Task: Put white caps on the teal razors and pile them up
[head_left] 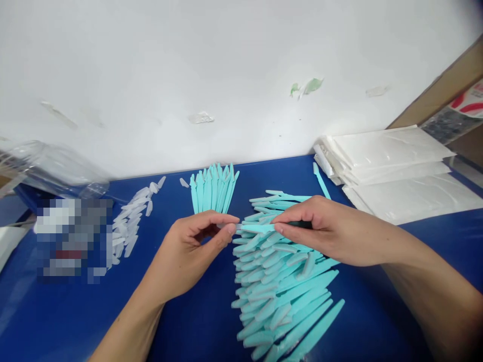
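My right hand (320, 229) pinches a teal plastic stick (260, 228) by its handle, held level above a big pile of teal sticks (283, 286). My left hand (192, 246) meets it from the left, thumb and forefinger closed on a small clear cap (234, 227) at the stick's tip. A neat fan of teal sticks (213, 193) lies just beyond my hands. Several loose clear caps (130, 223) lie to the left on the blue table (196, 327).
A stack of white plastic bags (392, 166) lies at the right, with one teal stick (320, 181) beside it. A clear plastic bag (56, 168) and a blurred-out patch sit at the left. A white wall rises behind the table; a cardboard edge shows at far right.
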Demonstrator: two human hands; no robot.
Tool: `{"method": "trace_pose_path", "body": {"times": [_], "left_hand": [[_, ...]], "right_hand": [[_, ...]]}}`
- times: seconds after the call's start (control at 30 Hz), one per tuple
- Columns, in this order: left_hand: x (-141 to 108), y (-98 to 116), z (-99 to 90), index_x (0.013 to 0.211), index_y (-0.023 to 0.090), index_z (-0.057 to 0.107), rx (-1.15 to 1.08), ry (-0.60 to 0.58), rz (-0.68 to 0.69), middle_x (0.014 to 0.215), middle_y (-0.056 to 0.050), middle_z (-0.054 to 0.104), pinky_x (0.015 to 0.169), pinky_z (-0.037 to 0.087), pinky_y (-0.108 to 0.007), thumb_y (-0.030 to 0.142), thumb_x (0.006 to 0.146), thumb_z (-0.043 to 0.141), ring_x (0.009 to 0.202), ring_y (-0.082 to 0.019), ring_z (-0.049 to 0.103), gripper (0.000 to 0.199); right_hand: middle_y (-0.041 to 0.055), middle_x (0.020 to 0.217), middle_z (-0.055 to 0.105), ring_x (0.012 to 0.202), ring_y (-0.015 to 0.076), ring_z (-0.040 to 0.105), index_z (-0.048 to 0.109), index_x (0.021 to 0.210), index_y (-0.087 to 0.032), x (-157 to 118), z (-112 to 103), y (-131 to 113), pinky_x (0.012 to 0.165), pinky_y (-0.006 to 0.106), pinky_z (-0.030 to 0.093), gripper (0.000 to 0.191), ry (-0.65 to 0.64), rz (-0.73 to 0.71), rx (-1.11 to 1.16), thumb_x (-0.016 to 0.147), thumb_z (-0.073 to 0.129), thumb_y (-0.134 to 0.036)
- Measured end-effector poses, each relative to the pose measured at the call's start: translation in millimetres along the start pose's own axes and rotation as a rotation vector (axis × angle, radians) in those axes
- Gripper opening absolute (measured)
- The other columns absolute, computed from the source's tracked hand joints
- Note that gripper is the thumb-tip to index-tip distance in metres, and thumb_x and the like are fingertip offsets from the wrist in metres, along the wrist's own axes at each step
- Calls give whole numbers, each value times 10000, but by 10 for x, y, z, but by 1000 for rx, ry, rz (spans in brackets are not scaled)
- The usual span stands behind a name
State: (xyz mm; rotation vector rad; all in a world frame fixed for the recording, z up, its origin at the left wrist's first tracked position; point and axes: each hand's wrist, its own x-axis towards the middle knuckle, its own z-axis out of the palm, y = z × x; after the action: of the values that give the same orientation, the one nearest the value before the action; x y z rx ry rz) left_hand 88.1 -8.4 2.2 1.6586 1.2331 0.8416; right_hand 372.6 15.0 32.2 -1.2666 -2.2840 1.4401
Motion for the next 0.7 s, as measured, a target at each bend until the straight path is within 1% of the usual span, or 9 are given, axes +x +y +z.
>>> {"method": "trace_pose_path", "body": {"times": [0.13,0.27,0.33,0.4,0.47,0.53,0.6,0.63,0.7], "left_hand": [[-17,49,134,1076,254,842,-24,-54,19,882,-9,772,672,528,-224,322,1006,736,748,-133,663,144],[-51,72,217,1157,242,843,-56,-83,40,916,-33,786,669,556,-243,321,1018,714,741,-144,686,206],[-61,66,193,1217,252,828,-87,-93,28,879,-27,792,686,579,-242,333,1025,707,745,-150,708,241],[-60,60,142,1247,275,814,-101,-86,30,869,-13,802,713,596,-233,320,1011,732,760,-148,725,255],[-49,57,83,1210,291,824,-45,-79,103,929,-6,815,728,593,-219,259,983,766,794,-141,732,236],[-33,58,22,1148,287,840,56,-89,226,993,-8,818,733,580,-210,190,962,777,822,-135,736,219],[-22,53,-44,1112,284,848,144,-92,302,1005,-7,819,743,570,-205,164,967,764,831,-129,737,206],[-19,47,-80,1095,288,850,168,-73,297,1004,-3,820,744,564,-200,174,969,765,830,-125,736,190],[-20,32,-145,1051,297,850,161,-9,209,951,9,812,717,552,-184,240,975,774,794,-115,720,121]], "right_hand": [[-59,669,326,574,119,249,604,796,-233,-3,29,-24,484,268,238,342,-4,-29,-25,1079,508,-399],[-77,608,362,515,112,278,706,958,-255,-10,54,-70,448,262,225,285,9,-23,-48,1078,524,-438],[-81,596,400,500,110,303,716,1012,-266,-21,52,-79,439,259,230,264,29,-13,-43,1070,545,-459],[-78,607,432,507,110,319,717,1005,-266,-32,42,-76,448,259,241,256,44,-16,-42,1062,565,-464],[-76,621,446,519,110,323,716,987,-264,-41,27,-69,460,261,250,250,43,-16,-36,1053,588,-468],[-77,626,436,531,110,315,710,968,-261,-47,8,-63,469,262,252,248,33,-11,-24,1043,608,-474],[-77,626,408,538,110,294,698,926,-255,-53,-15,-58,471,262,244,268,32,-9,-13,1037,619,-486],[-76,625,392,538,110,281,686,899,-251,-58,-28,-57,468,263,238,285,33,-5,-3,1037,618,-490],[-75,630,373,542,109,262,650,847,-243,-70,-54,-52,463,264,227,316,39,3,20,1039,614,-492]]}}
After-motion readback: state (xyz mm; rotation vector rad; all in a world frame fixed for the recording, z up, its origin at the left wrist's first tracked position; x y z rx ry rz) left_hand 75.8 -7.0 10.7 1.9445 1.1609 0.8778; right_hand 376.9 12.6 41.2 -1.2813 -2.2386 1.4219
